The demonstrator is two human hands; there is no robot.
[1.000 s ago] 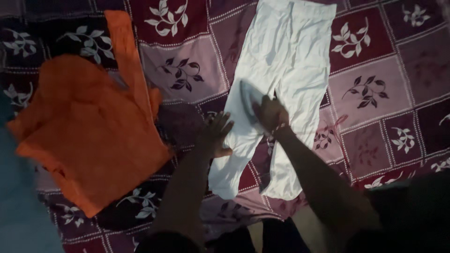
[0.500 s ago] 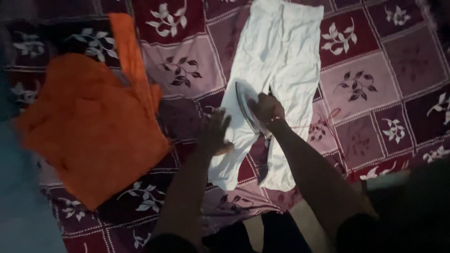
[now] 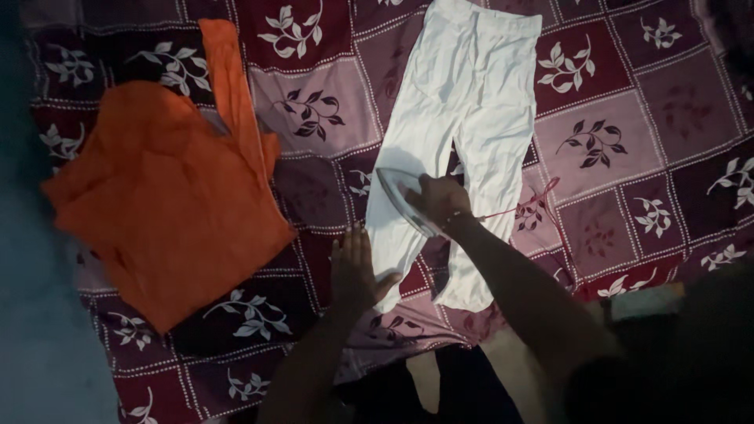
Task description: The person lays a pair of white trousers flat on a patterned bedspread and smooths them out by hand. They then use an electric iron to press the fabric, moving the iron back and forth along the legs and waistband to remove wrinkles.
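A pair of white trousers point(image 3: 463, 102) lies flat on a maroon and pink patchwork blanket point(image 3: 597, 94) with leaf prints. My right hand point(image 3: 440, 196) grips the handle of a clothes iron point(image 3: 400, 196) that rests on the left trouser leg. My left hand point(image 3: 353, 271) lies flat, fingers apart, on the blanket and the edge of that leg near its hem. A thin red cord point(image 3: 526, 206) runs from the iron off to the right.
An orange garment point(image 3: 169, 196) lies spread on the blanket to the left, one strip reaching up to the far edge. A bluish floor strip point(image 3: 31, 314) borders the blanket on the left. My dark clothing fills the lower right.
The iron and my right hand have slid a little up the left trouser leg. My left hand has settled flat lower down by the hem.
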